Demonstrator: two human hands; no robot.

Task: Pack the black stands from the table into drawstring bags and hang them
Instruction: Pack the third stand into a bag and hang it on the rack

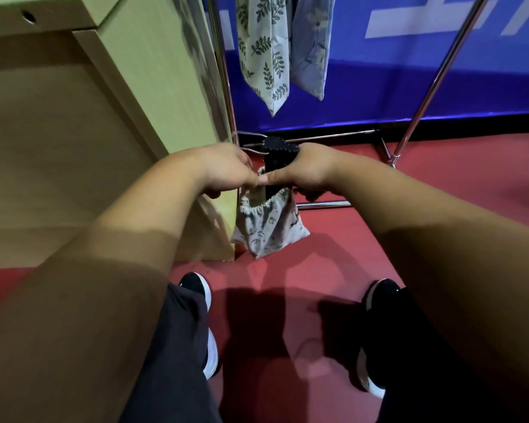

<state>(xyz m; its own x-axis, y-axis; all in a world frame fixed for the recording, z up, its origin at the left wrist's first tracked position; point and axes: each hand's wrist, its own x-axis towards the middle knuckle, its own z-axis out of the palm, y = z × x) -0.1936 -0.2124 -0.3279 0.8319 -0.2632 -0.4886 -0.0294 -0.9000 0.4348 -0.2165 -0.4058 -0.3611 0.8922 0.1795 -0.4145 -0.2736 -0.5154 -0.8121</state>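
A black stand pokes up out of a pale drawstring bag with a leaf print, its scalloped top end above my hands. My left hand pinches the bag's gathered mouth on the left side. My right hand grips the stand and the bag's rim on the right, thumb touching the left hand's fingers. The bag hangs in the air below both hands, over the red floor. The stand's lower part is hidden inside the bag.
A wooden table stands close on the left. Ahead is a metal rack with two hung bags, a leaf-print bag and a light blue bag, before a blue banner. My shoes are on the floor below.
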